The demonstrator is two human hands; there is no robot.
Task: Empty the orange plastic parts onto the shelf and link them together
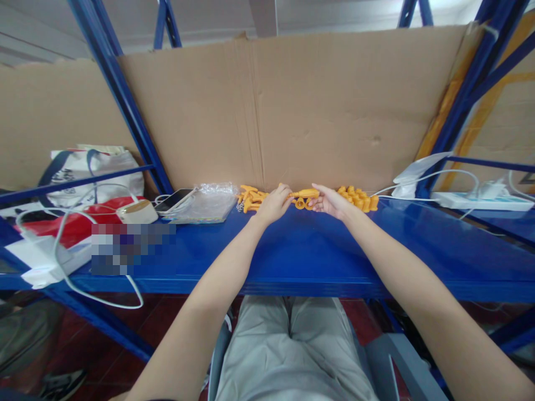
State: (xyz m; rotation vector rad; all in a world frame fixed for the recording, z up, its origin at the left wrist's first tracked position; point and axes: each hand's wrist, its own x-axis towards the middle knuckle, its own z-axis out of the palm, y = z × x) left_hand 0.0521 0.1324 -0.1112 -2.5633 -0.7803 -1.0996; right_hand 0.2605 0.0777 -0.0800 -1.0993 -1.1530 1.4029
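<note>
At the back of the blue shelf, a slim yellow plastic piece (307,193) spans the gap between my hands. My left hand (275,204) is closed at its narrow left end. The thicker right end sits in the closed fingers of my right hand (332,201). Below the piece lie small yellow rings (300,204). Beside my left hand is a heap of yellow branched parts (249,197), with small metal bits at its left edge. Several yellow blocky parts (358,199) stand grouped to the right of my right hand.
A cardboard sheet (326,106) rises directly behind the blue shelf (309,250). To the left are clear plastic bags (204,201), a phone (178,200), a white charger (137,213) with looping cables and a cloth bag (100,172). A power strip (480,200) lies at right.
</note>
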